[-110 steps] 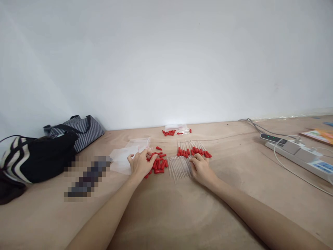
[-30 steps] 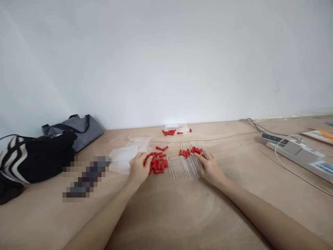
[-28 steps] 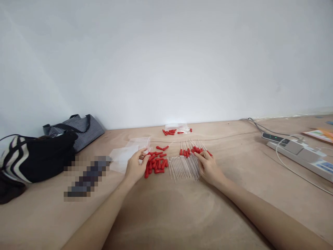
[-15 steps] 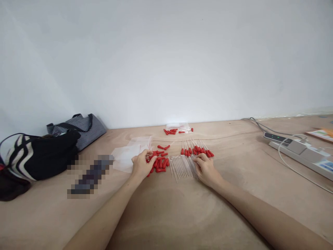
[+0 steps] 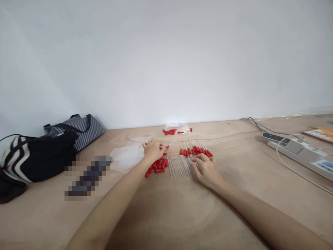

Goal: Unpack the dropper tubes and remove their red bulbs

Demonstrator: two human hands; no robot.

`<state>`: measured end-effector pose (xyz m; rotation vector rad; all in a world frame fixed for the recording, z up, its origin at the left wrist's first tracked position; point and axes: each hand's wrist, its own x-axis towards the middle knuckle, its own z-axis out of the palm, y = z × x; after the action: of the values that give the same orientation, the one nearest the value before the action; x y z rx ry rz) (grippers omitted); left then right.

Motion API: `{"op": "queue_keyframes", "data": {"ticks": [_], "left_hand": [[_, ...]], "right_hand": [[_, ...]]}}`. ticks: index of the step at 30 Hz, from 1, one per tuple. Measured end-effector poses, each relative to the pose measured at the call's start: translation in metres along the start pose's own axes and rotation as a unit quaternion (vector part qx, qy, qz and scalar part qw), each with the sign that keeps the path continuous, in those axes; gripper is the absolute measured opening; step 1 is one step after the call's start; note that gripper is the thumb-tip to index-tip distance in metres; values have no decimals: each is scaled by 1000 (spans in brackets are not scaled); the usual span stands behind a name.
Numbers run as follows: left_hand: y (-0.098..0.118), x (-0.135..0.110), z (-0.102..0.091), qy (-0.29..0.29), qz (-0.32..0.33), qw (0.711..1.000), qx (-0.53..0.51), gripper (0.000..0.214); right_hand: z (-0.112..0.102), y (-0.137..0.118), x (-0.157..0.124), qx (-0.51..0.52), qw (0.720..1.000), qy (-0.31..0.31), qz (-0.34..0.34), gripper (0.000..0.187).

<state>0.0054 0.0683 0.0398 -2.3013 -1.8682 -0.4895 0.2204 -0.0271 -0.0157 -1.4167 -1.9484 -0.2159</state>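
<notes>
My left hand (image 5: 153, 151) reaches over a pile of red rubber dropper bulbs (image 5: 159, 165), its fingers apart and bent down by a couple of loose bulbs at the far side of the pile. Right of the pile lies a row of clear glass dropper tubes (image 5: 179, 167), side by side. My right hand (image 5: 207, 170) rests at the right end of this row, fingers curled and pinched on a glass dropper tube that is mostly hidden. Just beyond are several droppers fitted with red bulbs (image 5: 197, 150), their thin tips pointing away from me.
Clear plastic bags (image 5: 125, 157) lie left of the pile. Further back, more red bulbs (image 5: 170, 132) sit by another clear bag (image 5: 178, 127). A striped bag (image 5: 83, 130) and black cloth bag (image 5: 49, 156) stand left; a power strip (image 5: 299, 151) with cables lies right.
My left hand has moved forward and right, from the left side of the bulb pile to its far side. The right hand has stayed at the tubes; the view has shifted slightly.
</notes>
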Motion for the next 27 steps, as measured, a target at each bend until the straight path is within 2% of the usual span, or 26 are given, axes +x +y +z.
{"op": "queue_keyframes", "data": {"ticks": [5, 9, 14, 17, 19, 22, 27], "left_hand": [[9, 34, 21, -34, -15, 999, 13, 23], [14, 33, 20, -11, -9, 1000, 14, 19], [17, -7, -5, 39, 51, 998, -5, 15], [15, -42, -13, 85, 132, 987, -40, 11], [14, -63, -11, 114, 173, 976, -66, 11], [17, -81, -2, 140, 196, 967, -87, 11], [29, -86, 8, 159, 244, 952, -90, 14]], "right_hand": [[-6, 1, 1, -6, 998, 56, -4, 28], [-6, 6, 3, -3, 998, 71, -2, 24], [-5, 15, 4, 14, 997, 73, -26, 19], [-6, 17, 5, 18, 995, 69, -71, 20], [-7, 14, 5, 8, 992, 69, -104, 21], [-7, 7, 5, -14, 987, 63, -145, 22], [-1, -4, 6, -39, 982, 66, -170, 20]]}}
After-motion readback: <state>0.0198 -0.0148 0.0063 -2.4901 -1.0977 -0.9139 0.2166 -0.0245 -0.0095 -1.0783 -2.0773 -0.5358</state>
